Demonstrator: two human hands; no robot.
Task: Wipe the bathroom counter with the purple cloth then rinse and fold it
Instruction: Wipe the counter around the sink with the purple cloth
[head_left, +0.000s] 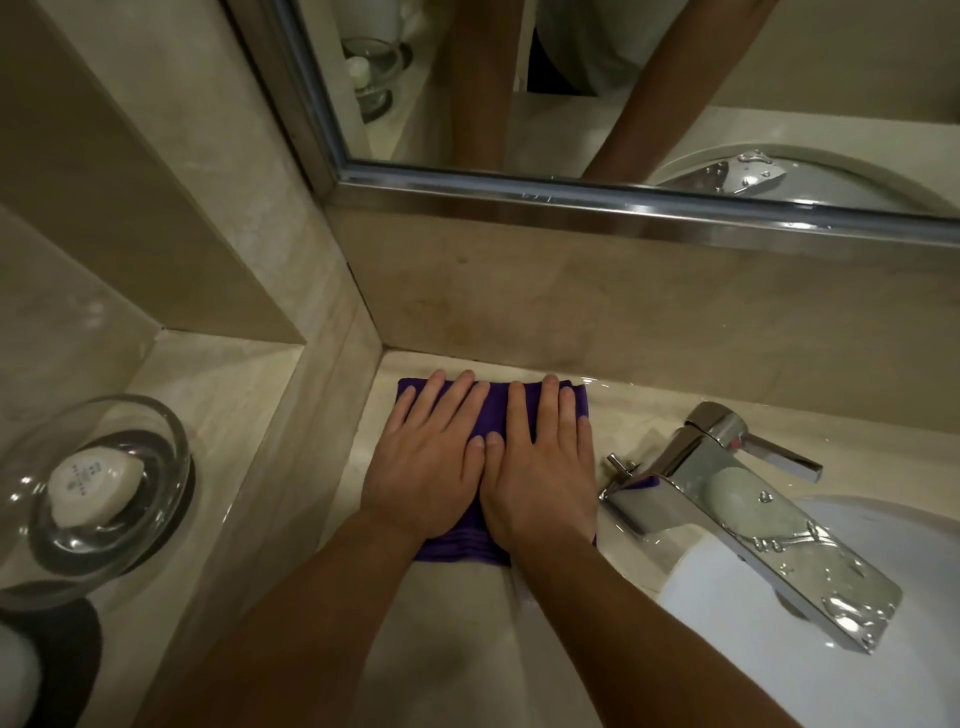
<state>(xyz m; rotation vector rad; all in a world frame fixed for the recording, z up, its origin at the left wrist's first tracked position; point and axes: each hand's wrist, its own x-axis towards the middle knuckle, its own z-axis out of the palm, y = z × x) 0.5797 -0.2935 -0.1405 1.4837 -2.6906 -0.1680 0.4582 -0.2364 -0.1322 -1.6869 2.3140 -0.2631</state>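
Pressing down, my left hand (426, 467) and right hand (540, 467) covered the purple cloth (457, 548). Fingers (550, 410) lay straight, slightly spread. The cloth ran lengthwise beneath both.

Purple cloth (496, 415) is showing solid deep violet, ribbed darker stripes running along its near edge; counter (447, 665) is reading beige with faint marble mottling. Faucet (753, 545) is shining chrome silver with a red dot on the handle (779, 457), sink (857, 686) is showing plain white, soap (96, 486) is showing white with dark print.
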